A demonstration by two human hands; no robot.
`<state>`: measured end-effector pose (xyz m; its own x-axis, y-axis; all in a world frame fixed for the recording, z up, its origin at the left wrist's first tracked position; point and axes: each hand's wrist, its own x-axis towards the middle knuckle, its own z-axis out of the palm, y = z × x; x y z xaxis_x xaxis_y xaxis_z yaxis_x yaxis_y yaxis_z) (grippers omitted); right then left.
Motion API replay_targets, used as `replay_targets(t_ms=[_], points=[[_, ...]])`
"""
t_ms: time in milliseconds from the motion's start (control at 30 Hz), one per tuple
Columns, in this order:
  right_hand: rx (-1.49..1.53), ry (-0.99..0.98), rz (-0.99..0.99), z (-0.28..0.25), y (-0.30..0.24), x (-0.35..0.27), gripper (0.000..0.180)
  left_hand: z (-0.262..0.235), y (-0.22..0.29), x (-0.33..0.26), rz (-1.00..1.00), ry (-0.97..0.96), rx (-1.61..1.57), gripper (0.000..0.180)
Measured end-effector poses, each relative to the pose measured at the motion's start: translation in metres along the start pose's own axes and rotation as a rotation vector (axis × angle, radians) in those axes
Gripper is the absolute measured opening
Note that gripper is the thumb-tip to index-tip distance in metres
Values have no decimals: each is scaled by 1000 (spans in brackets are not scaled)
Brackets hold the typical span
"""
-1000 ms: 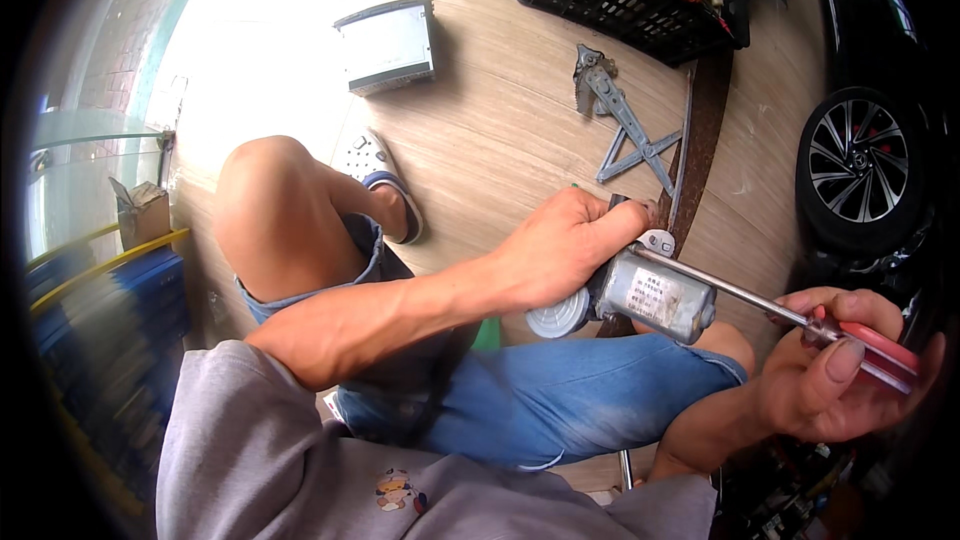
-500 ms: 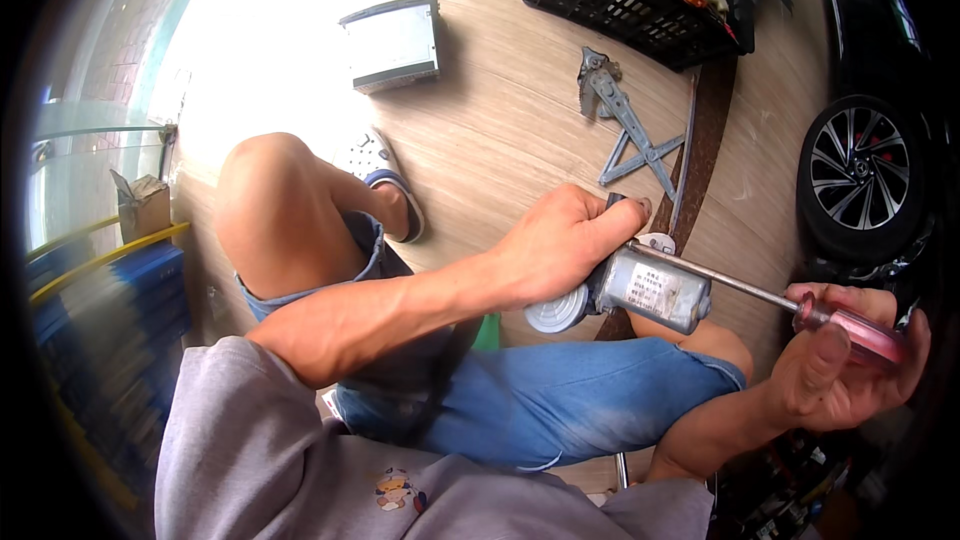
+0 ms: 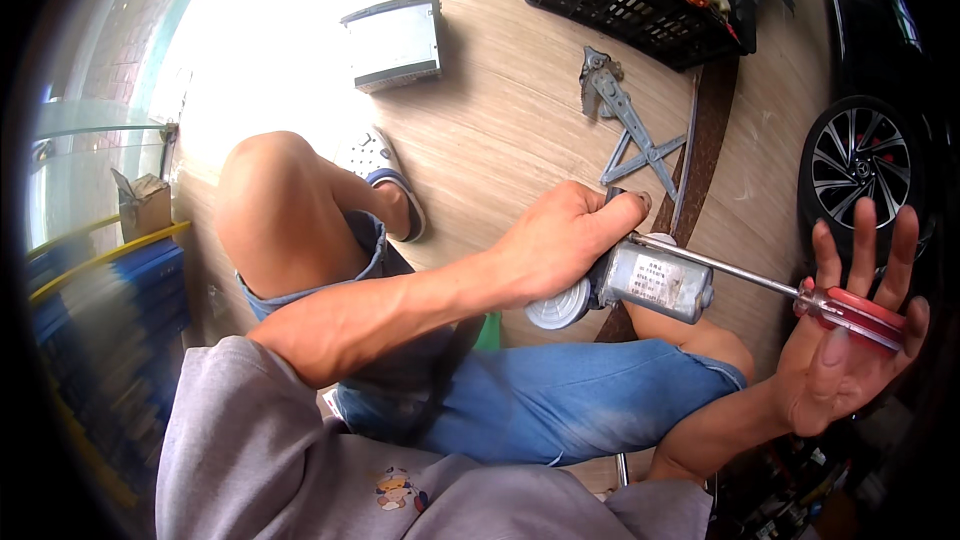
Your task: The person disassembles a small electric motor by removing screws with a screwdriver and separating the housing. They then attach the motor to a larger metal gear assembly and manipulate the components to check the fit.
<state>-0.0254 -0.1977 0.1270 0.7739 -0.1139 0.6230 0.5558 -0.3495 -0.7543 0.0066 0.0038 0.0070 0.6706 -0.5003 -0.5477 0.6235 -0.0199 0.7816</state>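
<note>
My left hand (image 3: pixel 570 240) is closed around the black gear-housing end of a small electric motor (image 3: pixel 655 285), which has a silver metal can with a white label. A round grey cap (image 3: pixel 558 308) shows below that hand. A screwdriver (image 3: pixel 865 320) with a red clear handle reaches from the right, its shank lying along the motor's top side. Its tip meets the motor near my left thumb; the exact contact is hidden. My right hand (image 3: pixel 845 365) is open, fingers spread upward, and the screwdriver handle lies across its palm between the thumb and fingers.
A scissor-type metal window regulator (image 3: pixel 635 130) lies on the floor ahead. Beyond it stands a black plastic crate (image 3: pixel 620 15) with tools. A silver box-shaped unit (image 3: pixel 395 45) sits farther left. At right is a car wheel (image 3: pixel 862 175); at left, a small cardboard box (image 3: pixel 145 208).
The fingers of my right hand have opened and stretched upward, away from the screwdriver handle. The handle has turned slightly. My left hand and the motor have hardly moved.
</note>
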Motion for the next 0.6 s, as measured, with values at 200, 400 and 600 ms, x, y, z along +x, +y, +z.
replay_targets(t_ms=[200,400,600], points=[[19,-401,-6,-28,-2,5,57,-4,2,-1,-35,-5,25,61],[82,-132,49,2,-2,2,57,-2,3,-3,19,44,171,61],[-50,-378,-73,-32,4,2,54,-2,-2,1,-46,45,93,64]])
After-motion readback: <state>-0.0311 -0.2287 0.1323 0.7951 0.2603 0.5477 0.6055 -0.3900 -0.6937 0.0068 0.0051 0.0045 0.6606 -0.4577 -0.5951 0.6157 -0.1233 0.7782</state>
